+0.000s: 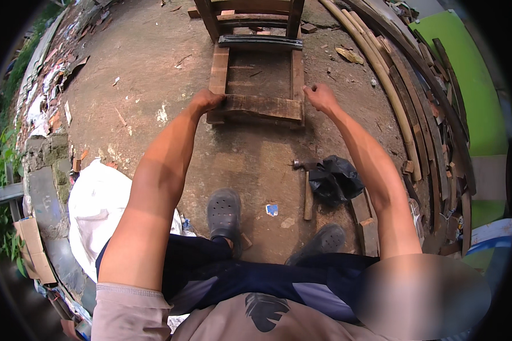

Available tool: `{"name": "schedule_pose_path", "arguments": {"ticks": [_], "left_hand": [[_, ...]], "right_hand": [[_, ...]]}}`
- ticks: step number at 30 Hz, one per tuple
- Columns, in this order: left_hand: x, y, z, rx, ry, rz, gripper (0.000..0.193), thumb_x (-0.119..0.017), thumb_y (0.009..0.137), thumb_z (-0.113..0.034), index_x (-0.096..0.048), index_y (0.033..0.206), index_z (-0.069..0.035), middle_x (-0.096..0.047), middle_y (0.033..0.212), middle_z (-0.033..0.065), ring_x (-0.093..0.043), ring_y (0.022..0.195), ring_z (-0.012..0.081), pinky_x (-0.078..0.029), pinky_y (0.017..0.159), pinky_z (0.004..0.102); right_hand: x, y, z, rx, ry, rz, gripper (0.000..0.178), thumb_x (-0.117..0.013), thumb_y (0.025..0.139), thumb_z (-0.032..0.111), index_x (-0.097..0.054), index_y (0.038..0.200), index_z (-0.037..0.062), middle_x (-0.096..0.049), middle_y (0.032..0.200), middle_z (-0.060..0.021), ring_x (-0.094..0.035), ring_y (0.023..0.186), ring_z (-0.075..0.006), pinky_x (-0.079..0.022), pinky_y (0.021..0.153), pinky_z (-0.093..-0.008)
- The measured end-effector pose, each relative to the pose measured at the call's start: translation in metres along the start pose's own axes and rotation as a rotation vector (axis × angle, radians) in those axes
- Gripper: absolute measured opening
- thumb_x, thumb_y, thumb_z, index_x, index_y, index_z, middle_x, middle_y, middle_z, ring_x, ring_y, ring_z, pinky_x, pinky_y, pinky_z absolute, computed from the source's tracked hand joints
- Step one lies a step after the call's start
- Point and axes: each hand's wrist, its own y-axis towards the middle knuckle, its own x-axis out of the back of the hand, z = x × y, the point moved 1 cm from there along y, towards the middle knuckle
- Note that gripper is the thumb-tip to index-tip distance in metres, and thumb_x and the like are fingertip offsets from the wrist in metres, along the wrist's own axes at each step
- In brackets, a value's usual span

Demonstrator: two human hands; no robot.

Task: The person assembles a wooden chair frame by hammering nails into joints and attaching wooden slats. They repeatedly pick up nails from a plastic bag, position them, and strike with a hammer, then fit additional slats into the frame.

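Note:
A wooden chair frame (pixel 219 71) with an open middle stands ahead of me on the ground, its slatted back part (pixel 250 24) farther off. Across its near end lies a short, worn wooden board (pixel 264 107). My left hand (pixel 209 101) is closed around the left end of this board. At the right side, my right hand (pixel 322 98) is closed in a pinch beside the frame's right rail (pixel 297 74). What its fingertips hold, if anything, is too small to make out.
A hammer (pixel 308 196) lies near my feet beside a black plastic bag (pixel 337 181). Bamboo poles and wooden strips (pixel 418 108) are stacked along the right, before a green panel (pixel 483 91). A white sack (pixel 99 204) and a low block wall (pixel 45 187) stand left.

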Motion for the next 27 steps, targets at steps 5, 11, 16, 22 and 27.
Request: {"name": "schedule_pose_path", "arguments": {"ticks": [5, 11, 16, 22, 27], "left_hand": [[-0.002, 0.003, 0.016, 0.032, 0.006, -0.100, 0.062, -0.069, 0.082, -0.048, -0.068, 0.111, 0.007, -0.067, 0.115, 0.0271, -0.065, 0.112, 0.0387, -0.052, 0.090, 0.0404], [-0.008, 0.009, 0.024, 0.040, -0.150, -0.106, 0.056, -0.069, 0.084, -0.044, -0.069, 0.108, 0.007, -0.071, 0.103, 0.0220, -0.070, 0.096, 0.0356, -0.054, 0.078, 0.0417], [-0.009, -0.005, 0.012, 0.124, -0.179, -0.058, 0.050, -0.071, 0.085, -0.040, -0.069, 0.104, 0.006, -0.070, 0.088, 0.0154, -0.068, 0.075, 0.0297, -0.051, 0.062, 0.0429], [-0.010, -0.013, 0.013, 0.130, -0.185, 0.048, 0.048, -0.068, 0.091, -0.041, -0.067, 0.113, 0.001, -0.067, 0.114, 0.0167, -0.063, 0.104, 0.0301, -0.050, 0.086, 0.0492], [-0.017, 0.002, 0.030, 0.070, -0.143, -0.022, 0.046, -0.068, 0.090, -0.043, -0.072, 0.100, 0.001, -0.070, 0.094, 0.0145, -0.064, 0.086, 0.0277, -0.052, 0.074, 0.0449]], "right_hand": [[-0.023, -0.056, 0.026, 0.150, 0.058, 0.207, 0.071, -0.076, 0.083, 0.049, -0.053, 0.122, -0.0064, -0.064, 0.108, -0.0231, -0.066, 0.100, -0.0277, -0.055, 0.083, -0.0381], [-0.042, -0.068, 0.017, 0.225, -0.154, 0.106, 0.067, -0.078, 0.082, 0.022, -0.043, 0.134, -0.0015, -0.053, 0.128, -0.0289, -0.051, 0.122, -0.0456, -0.042, 0.104, -0.0479], [-0.046, -0.064, 0.011, 0.264, -0.223, 0.050, 0.058, -0.072, 0.085, 0.017, -0.045, 0.132, -0.0046, -0.051, 0.129, -0.0290, -0.052, 0.120, -0.0451, -0.045, 0.100, -0.0482], [-0.041, -0.054, 0.007, 0.302, -0.138, 0.053, 0.052, -0.071, 0.084, 0.012, -0.049, 0.130, -0.0011, -0.057, 0.123, -0.0281, -0.055, 0.117, -0.0446, -0.046, 0.098, -0.0487], [-0.033, -0.054, 0.008, 0.310, -0.137, 0.090, 0.050, -0.074, 0.083, 0.011, -0.053, 0.126, -0.0007, -0.062, 0.121, -0.0256, -0.057, 0.117, -0.0423, -0.047, 0.098, -0.0489]]}}
